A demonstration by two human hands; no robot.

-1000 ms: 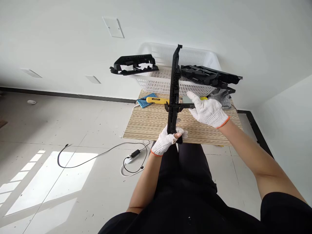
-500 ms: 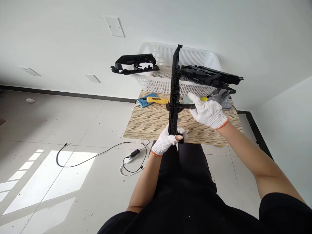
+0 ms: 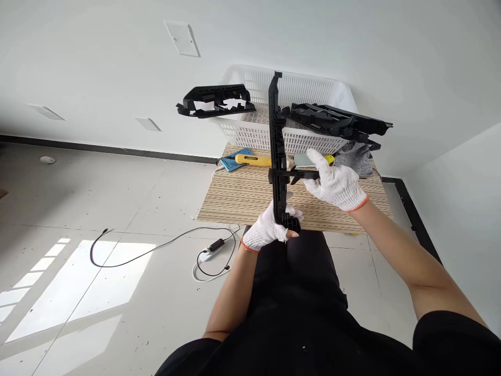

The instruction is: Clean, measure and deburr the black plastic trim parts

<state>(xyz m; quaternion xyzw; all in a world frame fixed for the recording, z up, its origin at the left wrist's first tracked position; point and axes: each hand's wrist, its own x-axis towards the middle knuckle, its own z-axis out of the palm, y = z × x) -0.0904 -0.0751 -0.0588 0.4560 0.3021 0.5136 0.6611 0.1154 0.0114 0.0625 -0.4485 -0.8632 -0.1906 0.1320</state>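
A long black plastic frame part (image 3: 276, 141) stands almost upright over a small wooden table (image 3: 242, 198). My left hand (image 3: 269, 228), in a white knit glove, grips its lower end. My right hand (image 3: 334, 181), also gloved, pinches a short black side arm (image 3: 303, 176) that sticks out of the frame at mid-height. The frame's top leans slightly left and reaches in front of a white basket (image 3: 258, 133).
Two more black plastic parts (image 3: 214, 101) (image 3: 338, 121) lie across the basket's rim. A yellow-handled knife (image 3: 252, 160), a blue pad (image 3: 234, 161) and a grey glove (image 3: 356, 156) lie on the table's far side. A cable and adapter (image 3: 211, 249) lie on the tiled floor at left.
The frame's top has tilted to the left and its lower end has shifted slightly right. My right hand has slid down and closed on the side arm.
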